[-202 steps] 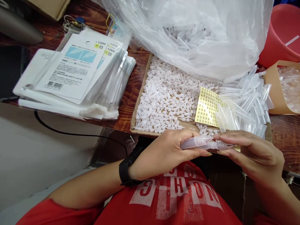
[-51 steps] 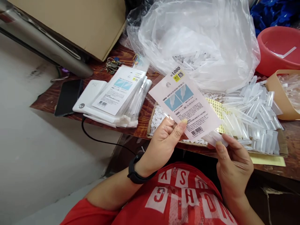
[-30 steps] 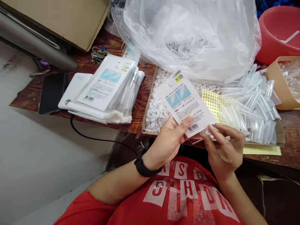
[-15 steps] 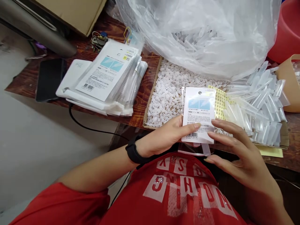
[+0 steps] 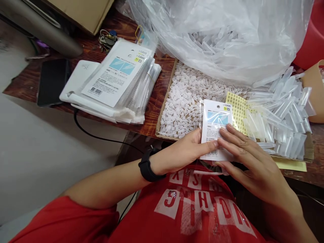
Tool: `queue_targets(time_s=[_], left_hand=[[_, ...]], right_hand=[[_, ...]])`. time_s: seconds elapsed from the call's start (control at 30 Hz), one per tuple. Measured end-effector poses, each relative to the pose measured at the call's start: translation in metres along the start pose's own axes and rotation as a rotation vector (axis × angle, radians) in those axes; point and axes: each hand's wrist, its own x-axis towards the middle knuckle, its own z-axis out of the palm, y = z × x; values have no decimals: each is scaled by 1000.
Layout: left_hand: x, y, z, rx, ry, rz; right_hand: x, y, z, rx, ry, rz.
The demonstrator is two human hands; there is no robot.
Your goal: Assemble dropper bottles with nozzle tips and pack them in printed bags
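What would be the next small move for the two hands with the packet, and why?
Probably fold the open bottom flap shut. The left hand pinches the packet at its left edge, the right hand lies flat on its front, and the clear end still hangs loose below the card, near the chest.

It is a small packing workshop: beside the cardboard tray (image 5: pixel 162 114) of white caps (image 5: pixel 182 101) lie stacked retail packets (image 5: pixel 118 84) and clear tubes (image 5: pixel 280 114).

I take the cardboard tray (image 5: pixel 162 111) as my landmark; the stack of packets (image 5: pixel 118 81) lies left of it; the big plastic bag (image 5: pixel 222 33) behind; loose tubes (image 5: pixel 280 111) in its right end; a phone (image 5: pixel 52 81) far left.
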Motion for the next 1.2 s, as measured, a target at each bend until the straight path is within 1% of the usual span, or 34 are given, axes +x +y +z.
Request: queue_targets(time_s=[0.2, 0.27, 0.33, 0.4, 0.5, 0.6, 0.8, 0.87, 1.0, 1.1, 1.2], left_hand=[[3, 1, 2, 19, 33, 33], [3, 1, 2, 56, 55, 17], [2, 2, 2, 77, 76, 2], [0, 5, 1, 65, 80, 0], [-4, 12, -1, 45, 88, -29], [-6, 17, -2, 49, 97, -73], [-2, 6, -2, 14, 71, -49], [-2, 3, -1, -6, 55, -44], [-1, 1, 3, -13, 39, -32], [1, -2, 5, -29, 45, 23], [3, -7, 7, -14, 72, 16]], right_hand=[[5, -2, 10, -105, 81, -61], [7, -2, 13, -132, 99, -62], [8, -1, 12, -109, 110, -49], [7, 0, 5, -18, 82, -13], [0, 4, -9, 118, -9, 42], [-6, 7, -14, 110, -30, 40], [-2, 7, 5, -76, 117, 16], [1, 6, 8, -100, 113, 17], [4, 3, 9, -81, 63, 22], [6, -1, 14, -103, 69, 27], [7, -3, 24, -133, 95, 61]])
